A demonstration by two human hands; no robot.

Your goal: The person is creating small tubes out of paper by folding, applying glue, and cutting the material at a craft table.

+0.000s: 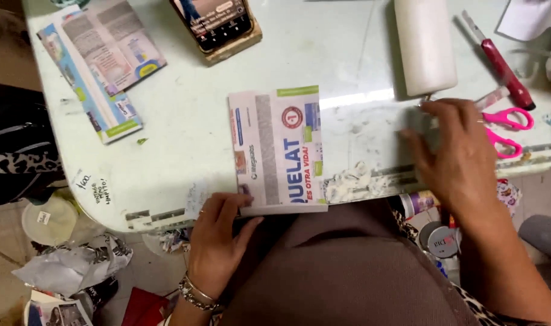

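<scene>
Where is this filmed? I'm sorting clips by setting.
Probably a home craft table: pink scissors, a red utility knife and printed paper sheets lie on a smeared white table.

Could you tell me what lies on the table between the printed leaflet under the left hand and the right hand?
In the head view, only bare, smeared table separates the printed leaflet from the right hand; crusted white residue sits along the near edge.

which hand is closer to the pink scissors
Right. The right hand lies just beside the pink scissors; the left hand holds the folded flyer, far across the table.
</scene>
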